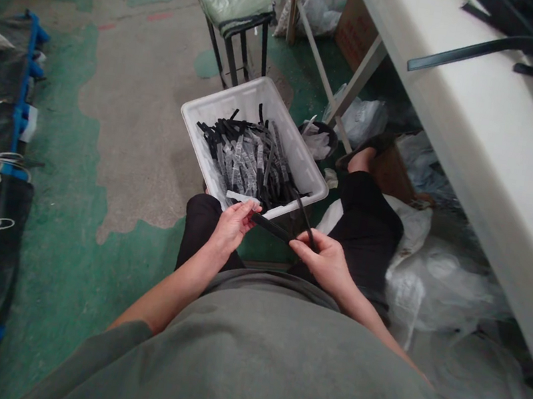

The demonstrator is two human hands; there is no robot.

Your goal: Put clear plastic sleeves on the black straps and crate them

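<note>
Gently hold the long, flat, black, plastic-looking strip (273, 227) straight between your left hand (235, 223) and right hand (322, 257), fingers of both clamped on it.

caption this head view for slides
Left hand and right hand hold a black strip by a bin of strips

Both bare forearms (173, 284) angle inward, the left grip (236, 223) pinched together, the right grip (325, 258) curled with thumb (303, 251) extended.

white slip (239, 196) — partly hidden by left hand (237, 220); white tabletop (478, 142) — cut off at right edge
</note>
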